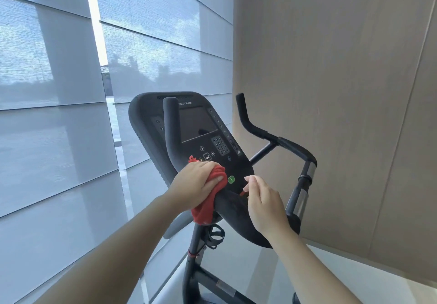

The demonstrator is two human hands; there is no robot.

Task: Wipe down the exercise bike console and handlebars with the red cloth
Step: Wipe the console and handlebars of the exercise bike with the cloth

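Left hand (pixel 198 182) grip curled round red cloth (pixel 205 208) on handlebar (pixel 233 205) below console (pixel 198 124): press firm, slide along bar; right hand (pixel 262 203) grip unclear.

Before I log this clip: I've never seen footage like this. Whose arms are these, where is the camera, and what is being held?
There is no robot here. The single picture comes from a wide-angle camera worn on a person's head, looking forward and down, so the two bare arms are the wearer's own. In front stands an exercise bike: a dark console with a screen and keypad, and black handlebars around it. The left hand holds a bunched red cloth against the handlebar at the console's lower edge. The right hand sits near the green button. Something small and red shows at its fingertips, but I cannot tell whether it is held.
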